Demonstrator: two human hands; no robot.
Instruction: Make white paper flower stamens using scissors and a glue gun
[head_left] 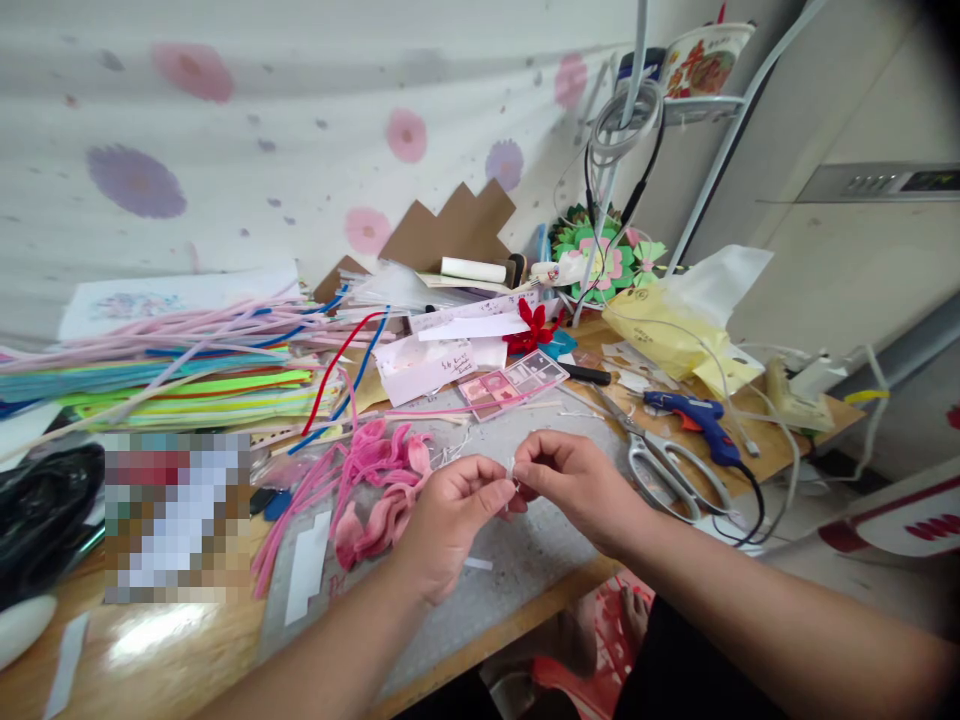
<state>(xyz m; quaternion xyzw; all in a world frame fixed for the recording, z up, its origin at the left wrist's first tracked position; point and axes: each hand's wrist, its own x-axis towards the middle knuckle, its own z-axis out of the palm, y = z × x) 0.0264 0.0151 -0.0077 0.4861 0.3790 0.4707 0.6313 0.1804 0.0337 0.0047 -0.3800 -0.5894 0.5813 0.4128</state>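
My left hand (461, 510) and my right hand (566, 478) meet over the grey cutting mat (442, 625). The fingertips of both are pinched together around a small, thin white piece (511, 468), mostly hidden by the fingers. Beside my left hand lie pink fuzzy pipe-cleaner petals (382, 525), with long pink stems trailing toward the lower left. Thin white strands (455, 446) rest on the mat just behind my hands. To the right of my right hand lie large metal scissors (664, 470), their blades pointing away.
A blue glue gun (697, 420) with its cord lies beyond the scissors. Bundles of coloured pipe cleaners (202, 385) fill the back left. A red pipe-cleaner flower (534, 328), a sticker-like card (514, 385) and a yellow bag (660, 330) are at the back.
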